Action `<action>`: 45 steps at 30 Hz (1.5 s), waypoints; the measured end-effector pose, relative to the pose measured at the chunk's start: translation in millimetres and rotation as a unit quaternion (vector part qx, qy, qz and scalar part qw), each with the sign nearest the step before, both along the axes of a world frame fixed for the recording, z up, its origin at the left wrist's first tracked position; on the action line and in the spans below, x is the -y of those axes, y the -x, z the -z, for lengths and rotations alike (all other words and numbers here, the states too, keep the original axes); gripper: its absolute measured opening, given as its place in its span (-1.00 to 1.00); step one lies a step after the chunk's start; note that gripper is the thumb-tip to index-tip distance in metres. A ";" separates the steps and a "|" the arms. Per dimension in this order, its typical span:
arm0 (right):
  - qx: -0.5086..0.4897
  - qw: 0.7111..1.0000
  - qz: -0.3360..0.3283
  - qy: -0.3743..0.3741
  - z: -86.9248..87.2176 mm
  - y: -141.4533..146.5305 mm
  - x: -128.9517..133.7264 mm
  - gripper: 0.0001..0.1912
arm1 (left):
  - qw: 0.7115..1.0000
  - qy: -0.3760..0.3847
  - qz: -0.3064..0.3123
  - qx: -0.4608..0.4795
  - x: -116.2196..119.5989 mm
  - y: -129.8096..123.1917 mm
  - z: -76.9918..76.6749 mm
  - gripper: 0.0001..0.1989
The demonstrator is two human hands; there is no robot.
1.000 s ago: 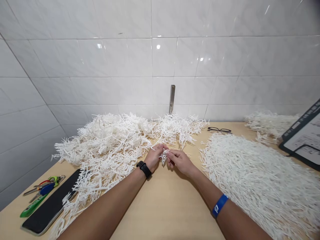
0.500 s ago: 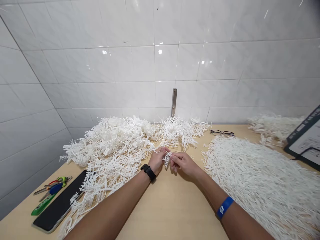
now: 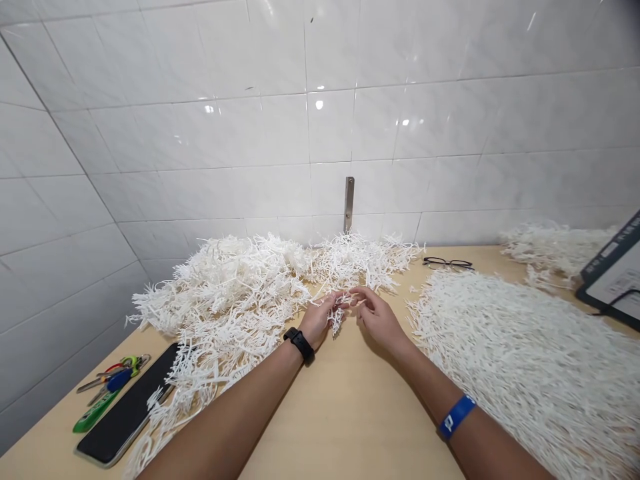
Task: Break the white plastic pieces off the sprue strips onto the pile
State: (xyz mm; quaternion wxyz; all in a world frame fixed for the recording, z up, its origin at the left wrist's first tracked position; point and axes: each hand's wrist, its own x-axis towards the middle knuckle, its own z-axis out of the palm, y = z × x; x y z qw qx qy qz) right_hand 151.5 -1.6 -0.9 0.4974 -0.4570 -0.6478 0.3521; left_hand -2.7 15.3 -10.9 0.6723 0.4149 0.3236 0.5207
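Observation:
My left hand is closed on a small white branched sprig that looks like plastic, its thin tips hanging below the fingers. Close beside it, my right hand has its fingers stretched toward the sprig, with the thumb apart from them. Whether those fingertips touch the sprig is hard to make out. A tangled heap of similar white branched pieces spreads behind and to the left of my hands. To the right lies a broad pile of loose, short white pieces.
On the wooden table, a black phone and a bunch of keys lie at left. Eyeglasses rest at the back. A dark-framed board leans at right, near another white pile. Tiled wall stands behind.
My right hand has let go of its pinch at the sprig and shifted slightly right, its fingers now extended. My left hand still holds the sprig. The view has tilted a little.

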 end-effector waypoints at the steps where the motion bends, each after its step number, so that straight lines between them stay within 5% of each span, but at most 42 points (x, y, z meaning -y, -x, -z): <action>1: 0.007 1.000 0.007 -0.018 -1.9 0.7 1.5 -0.66 | 1.000 -0.001 0.001 -0.005 0.3 -0.2 -0.2 -0.58; 11: 0.076 0.992 0.021 -0.097 -6.5 4.7 2.6 -0.76 | 0.990 -0.107 0.013 -0.095 5.2 -4.3 0.0 -0.63; 21: 0.149 0.984 0.022 -0.097 -6.1 7.1 2.5 -0.72 | 0.967 -0.177 -0.083 -0.162 5.6 -3.5 1.1 -0.68; 27: 0.123 0.991 -0.026 -0.052 -0.7 14.2 3.8 -0.69 | 0.990 -0.085 -0.085 -0.076 -2.5 -1.5 8.0 -0.67; 31: 0.122 0.992 0.018 -0.038 0.4 11.5 4.0 -0.71 | 0.991 -0.002 -0.133 -0.023 -7.7 3.8 4.0 -0.66; 39: 0.099 0.993 0.057 -0.004 1.9 1.6 -1.2 -0.64 | 0.996 -0.009 -0.088 -0.014 -7.3 3.0 2.3 -0.59; 45: 0.082 0.996 0.029 -0.009 -3.3 5.7 2.6 -0.72 | 0.992 -0.079 -0.025 -0.092 -1.8 1.7 -1.2 -0.59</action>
